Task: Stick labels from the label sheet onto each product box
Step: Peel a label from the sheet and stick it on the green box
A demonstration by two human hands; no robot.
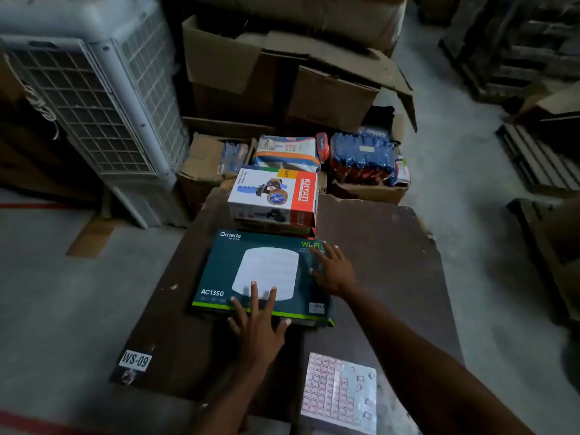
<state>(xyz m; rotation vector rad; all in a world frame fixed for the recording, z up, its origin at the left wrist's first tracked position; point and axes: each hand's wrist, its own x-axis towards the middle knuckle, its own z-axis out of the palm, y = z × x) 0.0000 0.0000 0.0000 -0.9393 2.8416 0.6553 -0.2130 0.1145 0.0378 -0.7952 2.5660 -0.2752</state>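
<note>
On the dark table [376, 246], hands flat on the Omada box [219, 265].
Left hand [257, 324] and right hand [332, 271] lie spread; the label sheet [332, 394] is partly used, and the Khyati box [273, 193] apparently waits.

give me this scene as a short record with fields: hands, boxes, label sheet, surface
left hand: left hand lies flat, fingers spread, on the near edge of the Omada box
right hand: right hand lies flat on the box's right side
boxes: Omada box in front; Khyati box behind it, stacked on another box
label sheet: label sheet lies near the right forearm, untouched, some labels gone
surface: dark board with a WS-09 tag
</note>
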